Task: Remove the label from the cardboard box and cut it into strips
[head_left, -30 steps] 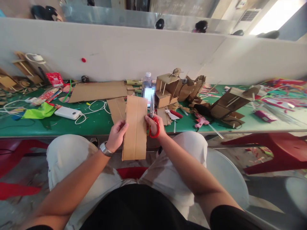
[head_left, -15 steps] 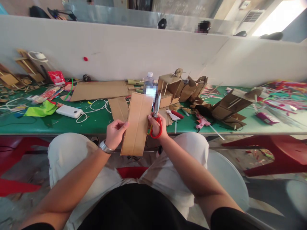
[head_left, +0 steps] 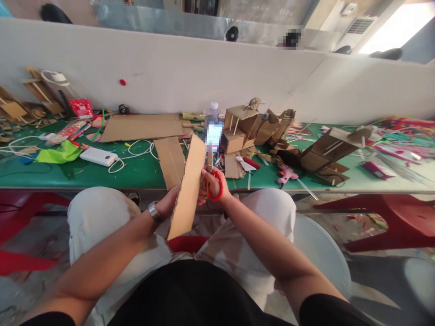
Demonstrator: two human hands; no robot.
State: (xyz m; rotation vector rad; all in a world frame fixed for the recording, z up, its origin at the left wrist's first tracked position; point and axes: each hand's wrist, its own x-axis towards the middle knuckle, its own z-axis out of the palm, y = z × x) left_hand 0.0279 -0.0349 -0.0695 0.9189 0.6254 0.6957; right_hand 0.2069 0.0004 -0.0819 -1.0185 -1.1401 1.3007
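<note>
Brown cardboard strip (head_left: 186,192) tilts above the lap in the head view. Left arm stretches forward, its hand (head_left: 171,199) partly hidden behind the strip, grip impossible to tell; right hand (head_left: 214,182), fingers curled, clasps red-handled scissors (head_left: 220,194) beside it.

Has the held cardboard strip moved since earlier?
Yes: the cardboard strip has turned, its lower end nearer the body, judged against the front edge of the green table.
</note>
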